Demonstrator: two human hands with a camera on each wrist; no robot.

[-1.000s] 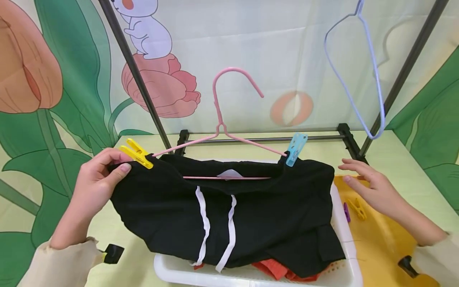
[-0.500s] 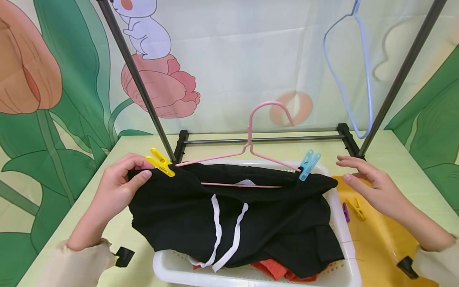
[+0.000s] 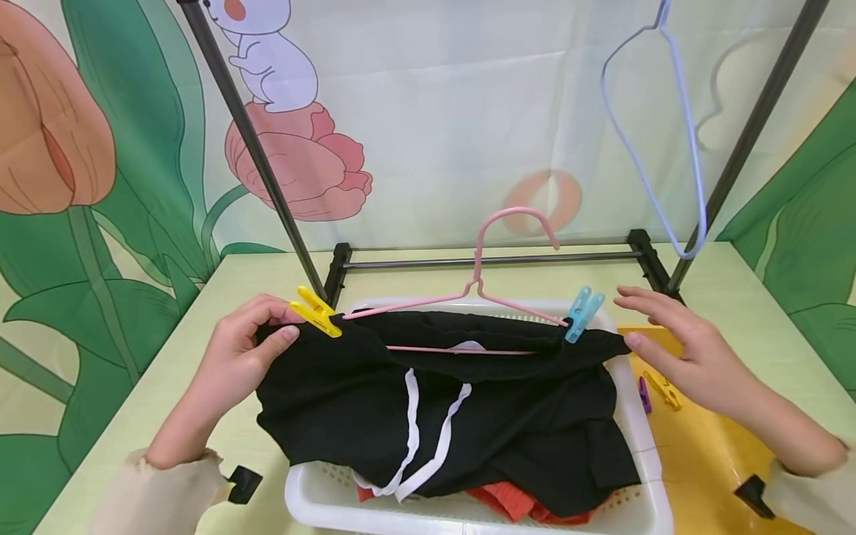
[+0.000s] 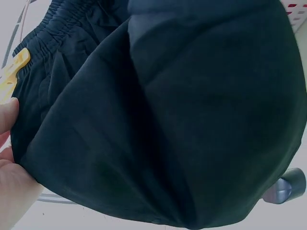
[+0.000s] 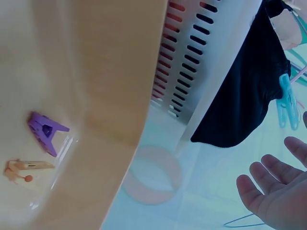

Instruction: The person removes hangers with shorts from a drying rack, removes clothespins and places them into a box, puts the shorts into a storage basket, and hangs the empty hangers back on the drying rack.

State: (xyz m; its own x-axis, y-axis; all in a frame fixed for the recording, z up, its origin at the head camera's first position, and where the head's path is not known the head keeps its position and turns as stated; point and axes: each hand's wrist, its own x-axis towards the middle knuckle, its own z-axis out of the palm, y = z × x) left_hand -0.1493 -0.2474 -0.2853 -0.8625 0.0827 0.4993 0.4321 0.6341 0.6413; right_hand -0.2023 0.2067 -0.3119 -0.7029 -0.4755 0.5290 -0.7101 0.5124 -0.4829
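A pair of black drawstring shorts (image 3: 508,416) hangs from a pink hanger (image 3: 478,282), partly over a white basket. A yellow clothespin (image 3: 317,312) clips the waistband at the left, a light blue clothespin (image 3: 583,313) at the right. My left hand (image 3: 244,364) pinches the shorts' left corner between thumb and fingers, beside the yellow clothespin; the left wrist view shows the cloth filling most of the frame. Beside the right corner, my right hand (image 3: 689,353) has its fingers extended. Its thumb tip is at the cloth's edge; I cannot tell whether it touches.
The white basket (image 3: 310,505) holds red cloth (image 3: 511,499). To its right is an orange-yellow tray (image 3: 702,475) with a purple clothespin (image 5: 47,132) and a yellow clothespin (image 3: 663,389). A blue hanger (image 3: 692,148) hangs by the rack's right pole (image 3: 756,141).
My left hand has moved right and slightly down with the shorts, and the pink hanger has shifted right and lower. My right hand has come slightly left, close to the shorts' right corner.
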